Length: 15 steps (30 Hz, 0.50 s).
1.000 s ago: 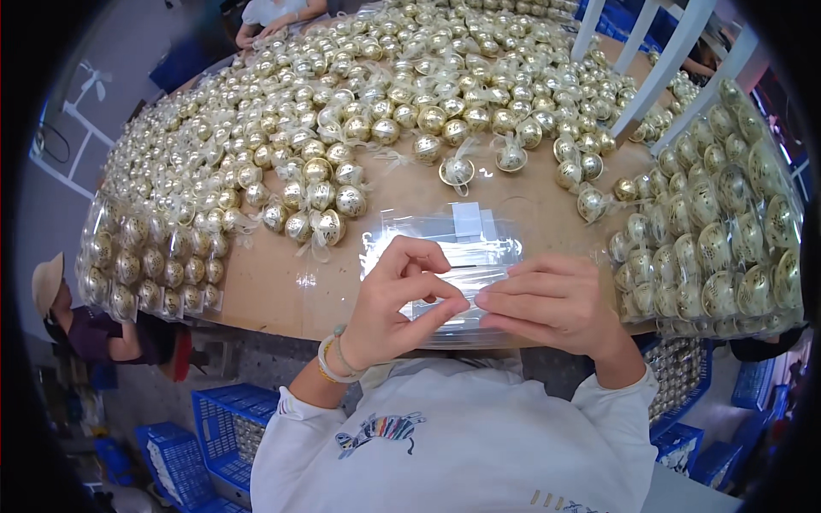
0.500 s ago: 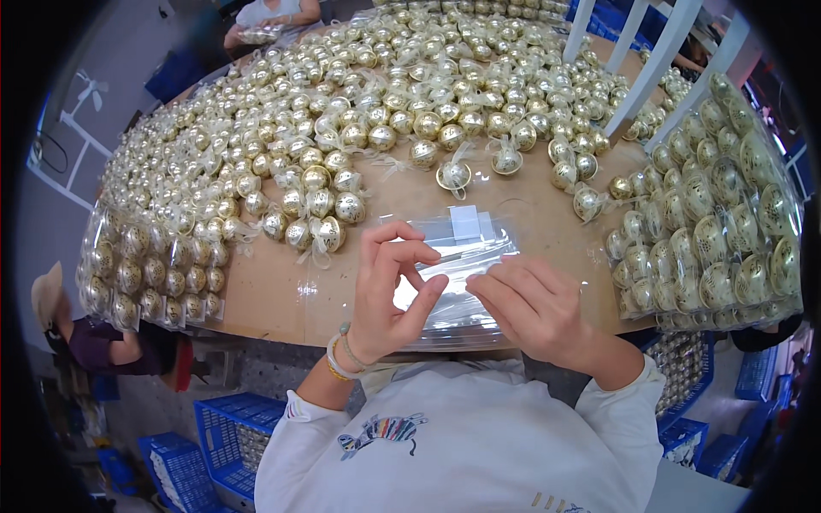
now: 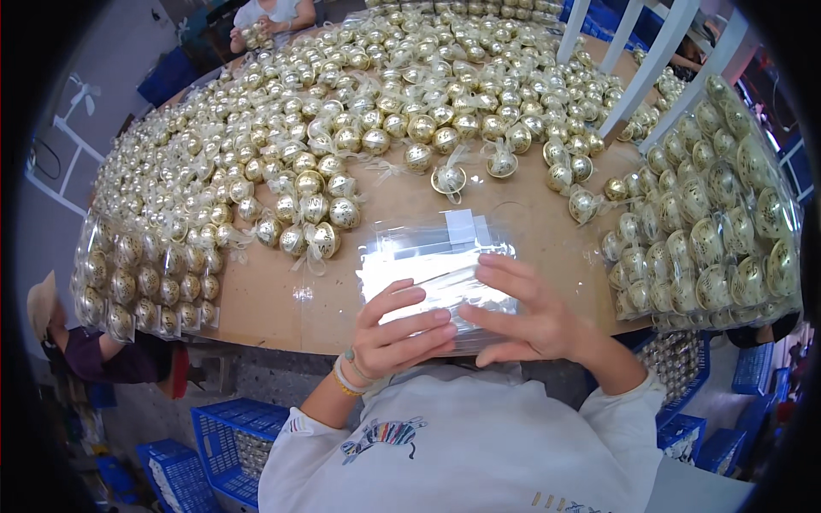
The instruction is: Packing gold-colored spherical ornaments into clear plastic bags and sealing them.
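Observation:
A stack of clear, shiny plastic packaging (image 3: 428,282) lies flat on the brown tabletop in front of me, with a small white label (image 3: 460,227) showing at its far side. My left hand (image 3: 395,338) is over its near left part, fingers stretched out and slightly bent. Across from it, my right hand (image 3: 534,316) reaches over the near right part with fingers spread. Neither hand grips anything that I can see. Whether the fingertips press on the top sheet, I cannot tell. Beyond the stack, gold ball ornaments (image 3: 449,179) with sheer ribbons lie loose.
A heap of gold balls (image 3: 342,111) covers the far table. Clear packs of balls stand at left (image 3: 145,282) and right (image 3: 710,231). White posts (image 3: 654,73) rise at the far right. Blue crates (image 3: 235,445) sit below. Another person (image 3: 274,17) handles balls across the table.
Both hands have lowered toward me, and their pinched fingers have opened out over the plastic stack. The person across the table has raised both hands with balls in them.

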{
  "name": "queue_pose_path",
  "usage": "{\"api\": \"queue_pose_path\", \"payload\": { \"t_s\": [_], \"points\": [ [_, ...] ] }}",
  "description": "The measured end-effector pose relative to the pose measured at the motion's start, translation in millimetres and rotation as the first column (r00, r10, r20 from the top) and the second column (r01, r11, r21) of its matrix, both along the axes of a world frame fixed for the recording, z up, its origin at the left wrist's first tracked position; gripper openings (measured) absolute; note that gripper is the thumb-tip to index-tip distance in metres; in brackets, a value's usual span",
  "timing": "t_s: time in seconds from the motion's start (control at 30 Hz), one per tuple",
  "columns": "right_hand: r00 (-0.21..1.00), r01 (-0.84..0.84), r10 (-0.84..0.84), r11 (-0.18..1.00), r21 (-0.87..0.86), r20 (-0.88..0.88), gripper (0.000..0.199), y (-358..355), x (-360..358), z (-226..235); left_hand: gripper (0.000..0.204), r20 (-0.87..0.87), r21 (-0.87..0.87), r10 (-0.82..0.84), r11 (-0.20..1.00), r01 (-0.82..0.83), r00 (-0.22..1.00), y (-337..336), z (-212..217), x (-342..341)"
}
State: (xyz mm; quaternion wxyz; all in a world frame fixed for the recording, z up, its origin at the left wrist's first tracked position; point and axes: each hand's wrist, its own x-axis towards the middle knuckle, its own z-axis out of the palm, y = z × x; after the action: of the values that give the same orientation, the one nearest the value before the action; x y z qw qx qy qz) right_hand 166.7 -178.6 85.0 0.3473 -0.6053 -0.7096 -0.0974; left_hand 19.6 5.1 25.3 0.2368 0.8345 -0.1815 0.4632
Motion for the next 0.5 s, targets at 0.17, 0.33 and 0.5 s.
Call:
{"api": "queue_pose_path", "payload": {
  "t_s": [0.17, 0.33, 0.5],
  "points": [
    [0.844, -0.038, 0.208, 0.943, 0.332, -0.494, 0.047, 16, -1, -49, 0.035, -0.052, -0.042, 0.039, 0.998, -0.041, 0.998, -7, 16, -16],
    [0.891, -0.341, 0.396, 0.907, 0.248, -0.222, 0.034, 35, 8, 20, 0.036, -0.147, -0.075, -0.065, 0.996, 0.054, 0.987, 7, 46, -24],
    [0.284, -0.121, 0.010, 0.992, -0.025, -0.959, 0.027, 85, 68, -20, 0.022, -0.348, -0.532, 0.210, 0.758, -0.377, 0.914, 10, -1, 3]
  ]
}}
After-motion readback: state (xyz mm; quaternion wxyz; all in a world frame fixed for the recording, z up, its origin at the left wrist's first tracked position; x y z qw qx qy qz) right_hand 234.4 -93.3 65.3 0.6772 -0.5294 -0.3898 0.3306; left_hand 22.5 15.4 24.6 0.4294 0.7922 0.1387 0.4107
